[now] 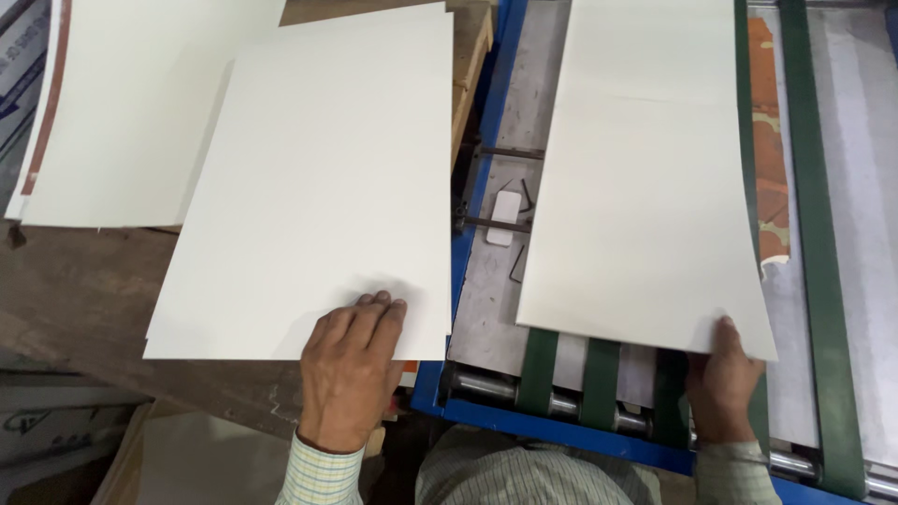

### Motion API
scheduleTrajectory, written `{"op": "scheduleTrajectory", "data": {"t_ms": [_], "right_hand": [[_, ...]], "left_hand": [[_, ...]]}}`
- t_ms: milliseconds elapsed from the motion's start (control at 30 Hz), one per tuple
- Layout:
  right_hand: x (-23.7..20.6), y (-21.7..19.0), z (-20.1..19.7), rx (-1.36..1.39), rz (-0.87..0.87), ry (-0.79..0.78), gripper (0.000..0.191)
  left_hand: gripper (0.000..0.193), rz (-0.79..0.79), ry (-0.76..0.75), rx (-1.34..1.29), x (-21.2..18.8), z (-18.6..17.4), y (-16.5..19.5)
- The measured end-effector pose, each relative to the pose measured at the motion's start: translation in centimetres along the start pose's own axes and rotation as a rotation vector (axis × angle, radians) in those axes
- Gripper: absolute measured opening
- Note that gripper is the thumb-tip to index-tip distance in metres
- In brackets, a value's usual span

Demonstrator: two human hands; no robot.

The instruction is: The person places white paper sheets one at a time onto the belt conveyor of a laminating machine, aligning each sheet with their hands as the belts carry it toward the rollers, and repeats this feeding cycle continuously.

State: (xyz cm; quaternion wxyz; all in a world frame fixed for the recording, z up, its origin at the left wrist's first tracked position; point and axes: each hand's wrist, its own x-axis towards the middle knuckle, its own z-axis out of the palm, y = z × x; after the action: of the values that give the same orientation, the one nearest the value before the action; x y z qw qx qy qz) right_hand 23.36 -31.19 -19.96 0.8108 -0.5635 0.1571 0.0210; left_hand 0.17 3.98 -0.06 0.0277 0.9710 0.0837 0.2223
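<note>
My left hand [351, 369] lies flat, fingers together, on the near edge of a stack of cream paper sheets [318, 187] resting on a wooden table [84, 290]. My right hand [722, 383] grips the near right corner of a single cream sheet [645, 178]. That sheet lies on the green belts [601, 369] of a blue-framed conveyor machine [468, 402].
A second pile of cream sheets [131, 103] sits at the far left of the table. A long green belt [823, 281] runs along the machine's right side over grey metal. Steel rollers [486, 385] cross the machine's near end. A small white block [505, 217] lies on the metal bed.
</note>
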Motion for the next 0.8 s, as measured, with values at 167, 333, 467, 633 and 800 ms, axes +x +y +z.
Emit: {"op": "scheduleTrajectory", "data": {"t_ms": [167,333,467,633,800], "right_hand": [[1.0,1.2,1.8,-0.032,0.314,-0.307,0.040],[-3.0,1.4,3.6,-0.185,0.423,-0.414,0.046],[-8.1,-0.7,6.8,-0.068,0.336,-0.875,0.052],[-12.0,-2.8,10.2,0.146,0.408,-0.803,0.049],[-8.5,-5.6,9.2,0.035,0.266,-0.324,0.049]], "left_hand": [[0.057,0.070,-0.051,-0.124,-0.4,-1.1,-2.2],[0.051,-0.076,0.190,-0.190,-0.6,-1.6,-3.8],[0.056,0.011,0.024,-0.147,0.1,1.2,1.9],[0.074,0.205,-0.160,-0.151,0.8,3.5,10.9],[0.070,0.133,-0.217,-0.066,1.8,1.0,8.3]]}}
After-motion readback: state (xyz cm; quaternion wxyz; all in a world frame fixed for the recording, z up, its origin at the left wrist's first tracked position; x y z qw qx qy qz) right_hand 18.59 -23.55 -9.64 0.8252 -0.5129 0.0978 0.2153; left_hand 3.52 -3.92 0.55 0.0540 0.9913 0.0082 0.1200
